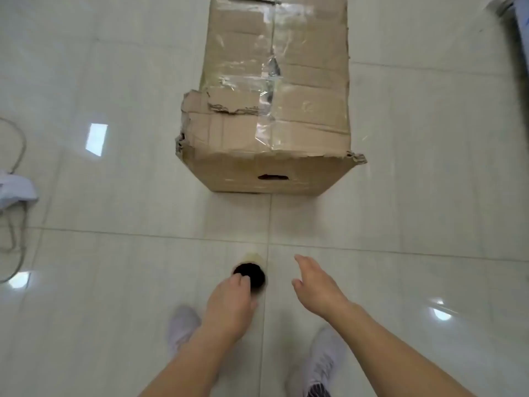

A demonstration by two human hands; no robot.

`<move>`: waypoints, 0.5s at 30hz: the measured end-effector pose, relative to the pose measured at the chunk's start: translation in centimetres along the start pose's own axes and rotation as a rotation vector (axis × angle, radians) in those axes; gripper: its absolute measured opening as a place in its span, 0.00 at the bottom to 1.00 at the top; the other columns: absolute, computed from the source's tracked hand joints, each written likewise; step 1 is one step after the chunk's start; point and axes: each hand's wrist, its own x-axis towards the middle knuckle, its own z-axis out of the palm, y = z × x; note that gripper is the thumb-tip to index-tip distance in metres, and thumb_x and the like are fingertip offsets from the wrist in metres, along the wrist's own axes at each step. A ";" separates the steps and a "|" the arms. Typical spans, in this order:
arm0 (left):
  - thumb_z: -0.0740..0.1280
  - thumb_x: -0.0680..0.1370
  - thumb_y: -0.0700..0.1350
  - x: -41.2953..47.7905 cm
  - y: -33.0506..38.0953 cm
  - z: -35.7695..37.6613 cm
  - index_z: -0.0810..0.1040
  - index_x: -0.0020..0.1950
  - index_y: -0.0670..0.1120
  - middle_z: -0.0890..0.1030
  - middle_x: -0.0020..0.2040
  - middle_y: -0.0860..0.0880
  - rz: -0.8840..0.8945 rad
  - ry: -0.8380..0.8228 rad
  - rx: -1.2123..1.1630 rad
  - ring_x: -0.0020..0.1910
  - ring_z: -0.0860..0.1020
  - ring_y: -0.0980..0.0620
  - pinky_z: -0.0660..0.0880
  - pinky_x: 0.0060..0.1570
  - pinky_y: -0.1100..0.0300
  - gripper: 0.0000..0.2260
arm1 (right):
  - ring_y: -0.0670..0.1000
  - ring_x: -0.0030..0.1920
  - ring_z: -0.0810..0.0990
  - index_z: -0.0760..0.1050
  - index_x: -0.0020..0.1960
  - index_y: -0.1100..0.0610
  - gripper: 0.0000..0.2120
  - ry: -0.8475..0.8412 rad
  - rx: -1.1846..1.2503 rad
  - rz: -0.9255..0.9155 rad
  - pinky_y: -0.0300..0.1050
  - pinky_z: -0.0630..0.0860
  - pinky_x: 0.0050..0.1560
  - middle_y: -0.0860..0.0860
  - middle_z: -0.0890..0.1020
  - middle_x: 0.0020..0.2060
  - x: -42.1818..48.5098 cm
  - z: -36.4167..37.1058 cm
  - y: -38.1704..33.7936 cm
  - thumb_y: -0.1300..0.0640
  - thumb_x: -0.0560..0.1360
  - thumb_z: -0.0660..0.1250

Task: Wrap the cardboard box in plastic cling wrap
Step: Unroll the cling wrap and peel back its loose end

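A long, worn cardboard box (274,110) lies on the tiled floor ahead, with clear tape on top, torn near corners and a handle slot in its near end. Below it, the cling wrap roll (252,267) is seen end-on, its dark hollow core facing me. My left hand (229,305) grips the roll at its near rim, fingers curled over the edge. My right hand (317,285) hovers beside the roll with fingers relaxed, holding nothing. Both hands are well short of the box.
My two white shoes (323,365) stand on the glossy floor below my arms. A grey cable (20,156) and a white cloth or bag (14,190) lie at the left edge. A dark object (515,12) sits at the top right corner.
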 end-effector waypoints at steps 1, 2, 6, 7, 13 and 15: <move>0.58 0.80 0.53 0.4 0.1 1.1 0.64 0.70 0.45 0.69 0.68 0.47 0.006 0.002 0.078 0.66 0.68 0.48 0.60 0.67 0.57 0.21 | 0.54 0.73 0.60 0.48 0.77 0.56 0.27 -0.008 -0.001 -0.001 0.45 0.59 0.70 0.52 0.53 0.76 1.0 0.9 0.3 0.56 0.82 0.53; 0.59 0.79 0.54 1.1 0.1 2.2 0.66 0.69 0.45 0.71 0.66 0.47 -0.009 0.034 0.114 0.66 0.68 0.48 0.55 0.69 0.55 0.22 | 0.54 0.74 0.59 0.48 0.77 0.55 0.26 -0.004 0.016 0.005 0.45 0.58 0.70 0.52 0.53 0.76 2.5 2.0 1.0 0.56 0.82 0.53; 0.79 0.61 0.55 4.3 -0.6 5.6 0.82 0.45 0.44 0.81 0.39 0.48 0.127 0.149 0.188 0.45 0.80 0.47 0.61 0.55 0.53 0.20 | 0.51 0.74 0.59 0.49 0.77 0.54 0.26 -0.012 0.102 0.028 0.43 0.57 0.71 0.50 0.54 0.76 7.7 5.6 2.7 0.57 0.81 0.53; 0.80 0.58 0.52 5.1 -0.8 6.1 0.82 0.42 0.45 0.81 0.36 0.50 0.154 0.189 0.185 0.43 0.80 0.47 0.62 0.54 0.53 0.18 | 0.51 0.74 0.60 0.50 0.77 0.54 0.26 -0.010 0.141 0.028 0.42 0.57 0.71 0.50 0.55 0.76 8.7 6.3 3.1 0.58 0.81 0.53; 0.72 0.68 0.46 7.3 -4.0 4.6 0.80 0.36 0.49 0.79 0.31 0.56 0.284 0.509 -0.035 0.38 0.79 0.52 0.61 0.62 0.58 0.03 | 0.48 0.70 0.65 0.59 0.74 0.46 0.24 -0.015 0.549 0.049 0.41 0.62 0.66 0.45 0.64 0.72 12.1 7.0 3.9 0.60 0.80 0.54; 0.63 0.73 0.52 7.9 -6.3 3.2 0.80 0.37 0.50 0.80 0.34 0.57 0.247 0.504 -0.116 0.39 0.79 0.55 0.60 0.63 0.58 0.10 | 0.48 0.68 0.67 0.62 0.72 0.44 0.24 0.019 0.677 0.047 0.41 0.63 0.64 0.45 0.66 0.70 13.0 6.6 4.2 0.61 0.80 0.55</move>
